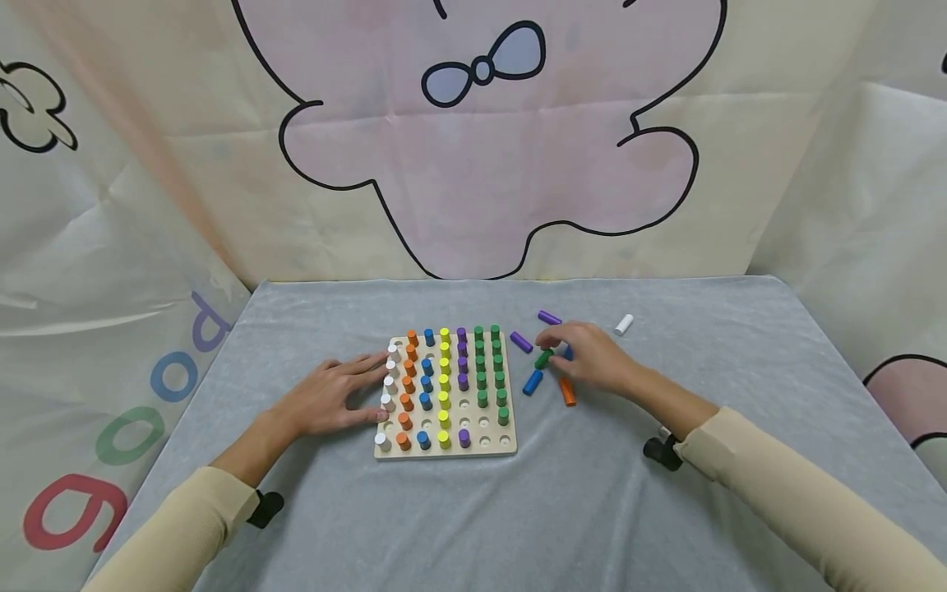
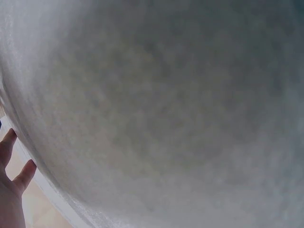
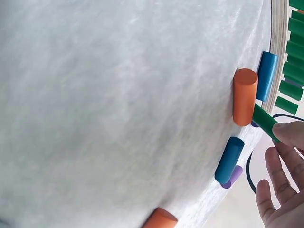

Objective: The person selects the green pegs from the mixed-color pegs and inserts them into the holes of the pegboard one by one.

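Observation:
A wooden pegboard (image 1: 451, 455) bears columns of white, orange, blue, yellow, purple and green pegs, with a few bare holes among them. My left hand (image 1: 333, 398) rests at the board's left edge, fingers spread and touching its side. To the right of the board, my right hand (image 1: 589, 357) pinches a green peg (image 1: 543, 358) between thumb and fingers; the right wrist view shows this green peg (image 3: 265, 122) tilted at the fingertips. Only part of the left hand (image 2: 12, 185) appears in the left wrist view.
Loose pegs lie around the right hand: a blue peg (image 1: 533, 382), an orange peg (image 1: 567, 392), purple pegs (image 1: 521, 342) and a white peg (image 1: 624, 325) farther right. Another blue peg (image 1: 568, 353) is partly behind the fingers. Grey cloth (image 1: 562, 510) covers the table.

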`<action>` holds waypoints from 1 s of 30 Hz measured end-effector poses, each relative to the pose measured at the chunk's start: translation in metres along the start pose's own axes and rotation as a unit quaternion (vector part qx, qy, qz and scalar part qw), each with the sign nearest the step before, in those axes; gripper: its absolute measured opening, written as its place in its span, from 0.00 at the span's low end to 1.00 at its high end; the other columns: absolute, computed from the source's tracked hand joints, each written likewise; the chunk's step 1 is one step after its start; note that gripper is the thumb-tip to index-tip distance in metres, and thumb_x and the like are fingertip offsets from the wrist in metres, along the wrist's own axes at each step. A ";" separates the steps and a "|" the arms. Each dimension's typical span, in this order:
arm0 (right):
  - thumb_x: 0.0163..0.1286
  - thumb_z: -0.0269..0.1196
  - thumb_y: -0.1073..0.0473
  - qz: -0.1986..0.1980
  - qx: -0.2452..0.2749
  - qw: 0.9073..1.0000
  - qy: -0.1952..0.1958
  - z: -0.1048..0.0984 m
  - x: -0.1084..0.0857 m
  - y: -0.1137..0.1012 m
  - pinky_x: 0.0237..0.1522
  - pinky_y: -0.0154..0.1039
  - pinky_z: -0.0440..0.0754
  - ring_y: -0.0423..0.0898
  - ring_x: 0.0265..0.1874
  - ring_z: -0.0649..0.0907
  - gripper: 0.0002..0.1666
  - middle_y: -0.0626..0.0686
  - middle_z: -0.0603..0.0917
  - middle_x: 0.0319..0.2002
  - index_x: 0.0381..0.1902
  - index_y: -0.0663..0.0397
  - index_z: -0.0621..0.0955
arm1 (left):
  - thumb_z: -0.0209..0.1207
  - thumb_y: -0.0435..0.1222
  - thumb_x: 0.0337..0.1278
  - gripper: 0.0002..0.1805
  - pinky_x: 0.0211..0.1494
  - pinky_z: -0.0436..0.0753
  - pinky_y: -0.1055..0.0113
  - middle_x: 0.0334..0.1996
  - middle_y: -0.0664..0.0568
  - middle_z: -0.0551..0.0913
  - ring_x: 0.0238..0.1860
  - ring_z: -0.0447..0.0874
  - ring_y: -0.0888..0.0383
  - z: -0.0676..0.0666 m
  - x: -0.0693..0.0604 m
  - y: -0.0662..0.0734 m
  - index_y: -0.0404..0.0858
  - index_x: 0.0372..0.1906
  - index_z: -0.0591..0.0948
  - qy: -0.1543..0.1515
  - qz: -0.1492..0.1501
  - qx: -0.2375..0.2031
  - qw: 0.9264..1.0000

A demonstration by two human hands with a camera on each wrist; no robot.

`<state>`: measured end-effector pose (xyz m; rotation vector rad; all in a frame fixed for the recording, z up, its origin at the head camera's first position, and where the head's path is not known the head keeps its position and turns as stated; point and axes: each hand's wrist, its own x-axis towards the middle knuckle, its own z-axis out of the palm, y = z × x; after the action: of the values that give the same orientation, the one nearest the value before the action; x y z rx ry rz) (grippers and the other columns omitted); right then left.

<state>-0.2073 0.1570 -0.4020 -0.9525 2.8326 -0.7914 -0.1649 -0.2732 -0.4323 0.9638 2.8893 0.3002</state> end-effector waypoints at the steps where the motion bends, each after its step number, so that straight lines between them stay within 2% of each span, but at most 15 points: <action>1: 0.63 0.69 0.68 -0.002 -0.001 1.000 0.001 0.000 0.000 0.000 0.53 0.50 0.80 0.49 0.47 0.84 0.17 0.53 0.87 0.45 0.50 0.58 0.84 | 0.57 0.67 0.57 0.46 0.61 0.70 0.39 0.76 0.50 0.61 0.73 0.63 0.47 0.000 0.000 0.000 0.44 0.74 0.68 0.000 0.000 0.000 1.000; 7: 0.62 0.70 0.69 -0.018 0.008 1.000 0.010 0.000 -0.003 -0.007 0.52 0.50 0.81 0.49 0.47 0.85 0.17 0.54 0.87 0.45 0.50 0.60 0.84 | 0.56 0.67 0.58 0.46 0.61 0.70 0.39 0.76 0.50 0.61 0.73 0.63 0.47 0.001 0.001 0.000 0.44 0.74 0.68 -0.001 0.000 0.000 1.000; 13: 0.62 0.70 0.70 -0.051 0.034 0.998 0.014 -0.004 -0.011 -0.018 0.50 0.51 0.82 0.47 0.45 0.85 0.18 0.55 0.88 0.44 0.50 0.60 0.84 | 0.58 0.66 0.57 0.45 0.61 0.70 0.38 0.76 0.50 0.61 0.73 0.63 0.46 0.000 0.001 0.000 0.44 0.74 0.69 0.001 0.001 -0.007 1.000; 21: 0.58 0.73 0.69 -0.096 0.045 0.994 0.020 -0.009 -0.025 -0.033 0.45 0.50 0.83 0.42 0.42 0.84 0.20 0.50 0.88 0.42 0.49 0.54 0.84 | 0.57 0.66 0.58 0.45 0.61 0.70 0.38 0.76 0.50 0.61 0.73 0.63 0.47 0.001 0.001 -0.001 0.43 0.74 0.68 0.000 0.003 -0.005 1.000; 24: 0.57 0.75 0.66 -0.104 0.043 0.993 0.023 -0.009 -0.029 -0.038 0.47 0.49 0.82 0.40 0.42 0.83 0.22 0.46 0.87 0.41 0.49 0.52 0.84 | 0.58 0.66 0.58 0.45 0.61 0.70 0.38 0.76 0.50 0.61 0.73 0.63 0.47 0.000 0.001 0.000 0.43 0.74 0.69 0.001 0.002 -0.007 1.000; 30: 0.56 0.76 0.63 -0.133 0.049 0.989 0.029 -0.006 -0.033 -0.049 0.45 0.45 0.82 0.38 0.39 0.83 0.22 0.43 0.87 0.38 0.49 0.53 0.84 | 0.57 0.66 0.58 0.45 0.61 0.70 0.38 0.76 0.50 0.61 0.73 0.63 0.46 0.000 0.000 0.000 0.43 0.73 0.69 0.001 0.001 -0.004 1.000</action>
<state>-0.1544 0.1457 -0.3765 -1.3317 2.7160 -0.9886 -0.1653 -0.2733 -0.4329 0.9648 2.8876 0.3124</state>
